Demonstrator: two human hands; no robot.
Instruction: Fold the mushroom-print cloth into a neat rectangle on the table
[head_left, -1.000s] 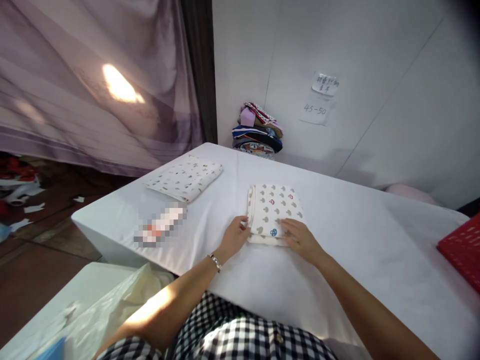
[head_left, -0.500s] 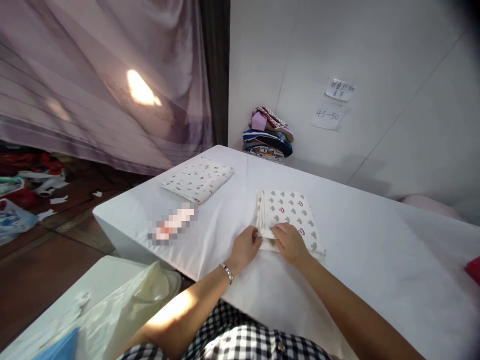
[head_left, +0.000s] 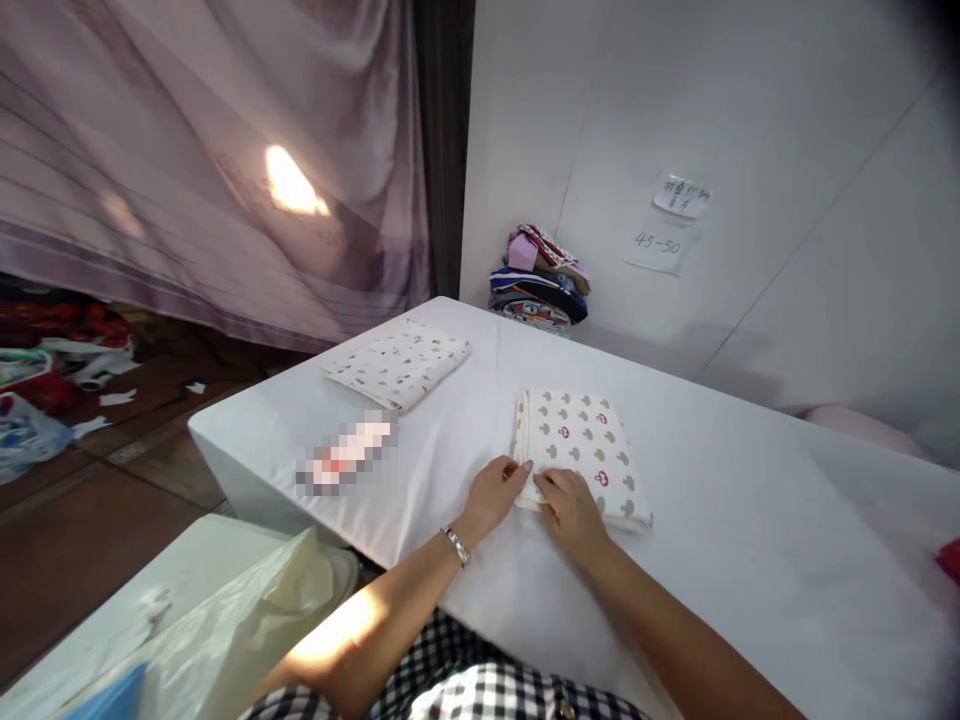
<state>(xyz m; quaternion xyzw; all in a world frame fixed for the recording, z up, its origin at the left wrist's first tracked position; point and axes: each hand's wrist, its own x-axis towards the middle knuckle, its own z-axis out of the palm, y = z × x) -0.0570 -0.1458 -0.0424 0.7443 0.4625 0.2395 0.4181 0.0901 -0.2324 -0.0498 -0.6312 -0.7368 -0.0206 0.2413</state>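
Note:
A folded white cloth (head_left: 577,440) with grey and red mushroom prints lies flat on the white-covered table in front of me. My left hand (head_left: 499,490) is closed at its near left corner, thumb on the fold and fingers curled. Beside it, my right hand (head_left: 570,505) grips the near edge, its bent fingers on top and its thumb hidden. To the left rests a second folded white cloth (head_left: 401,365) with small dark prints, apart from both hands.
A blurred-out item (head_left: 349,455) lies on the table (head_left: 720,520) near its left edge. Folded clothes (head_left: 540,280) are stacked by the wall. A plastic bag (head_left: 255,610) sits on a lower white surface at left. Paper notes (head_left: 660,245) hang on the wall.
The near edge of the mushroom-print cloth, lifted before, now lies down flat. My left thumb has moved onto the corner, and my right hand has slid slightly nearer to me.

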